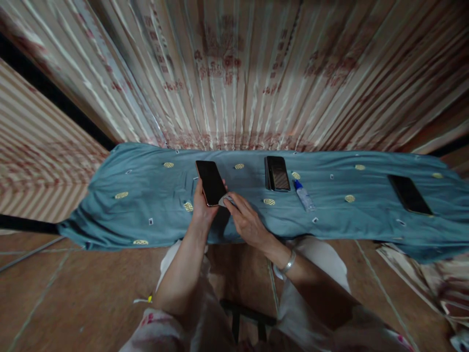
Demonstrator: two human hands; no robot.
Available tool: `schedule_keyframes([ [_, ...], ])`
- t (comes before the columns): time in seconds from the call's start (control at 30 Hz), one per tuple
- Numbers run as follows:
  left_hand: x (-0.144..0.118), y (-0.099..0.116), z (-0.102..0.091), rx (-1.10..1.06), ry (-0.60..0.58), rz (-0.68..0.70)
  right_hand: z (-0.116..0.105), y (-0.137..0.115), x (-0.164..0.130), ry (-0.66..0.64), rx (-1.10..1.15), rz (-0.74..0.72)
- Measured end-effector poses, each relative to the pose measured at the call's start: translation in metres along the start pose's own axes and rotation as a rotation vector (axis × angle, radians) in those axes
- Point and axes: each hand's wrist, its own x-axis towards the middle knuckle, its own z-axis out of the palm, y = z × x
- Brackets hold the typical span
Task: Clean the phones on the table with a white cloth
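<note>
My left hand (203, 203) is closed around the lower end of a smartphone (211, 182), its dark screen facing up. Pinched in the fingers of my right hand (247, 217) is a small grey cloth (223, 199), which touches the phone's lower right corner. To the right of my hands, a stack of phones (278, 173) lies on the blue-green cloth (234, 222) covering the table. Beside the stack lies a clear bottle (304, 196) with a blue cap.
Another dark phone (409, 194) lies at the right of the table. A striped, patterned curtain (227, 98) hangs behind it. Black poles (51, 88) stand at the left side. Under my arms are my knees (318, 256) and the brown tiled floor (91, 293).
</note>
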Motion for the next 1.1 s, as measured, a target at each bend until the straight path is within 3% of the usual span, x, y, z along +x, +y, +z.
schedule_keyframes([
  [0.33, -0.012, -0.006, 0.004, 0.032, -0.04, -0.09, 0.011, 0.016, 0.004, -0.024, 0.038, 0.16],
  [0.5, -0.02, -0.012, 0.002, 0.056, 0.023, -0.056, 0.008, 0.021, 0.011, 0.022, 0.17, 0.22],
  [0.63, -0.028, -0.016, 0.004, 0.09, 0.029, -0.106, 0.008, 0.028, 0.018, 0.12, 0.491, 0.445],
  [0.8, -0.03, -0.017, 0.008, 0.098, 0.038, -0.126, 0.012, 0.028, 0.027, 0.233, 1.116, 0.786],
  [0.9, -0.027, -0.018, 0.008, 0.095, 0.041, -0.094, 0.011, 0.02, 0.029, 0.204, 1.426, 0.891],
  [1.1, -0.02, -0.021, 0.004, 0.168, 0.048, -0.054, 0.0, 0.011, 0.03, 0.12, 1.611, 1.001],
])
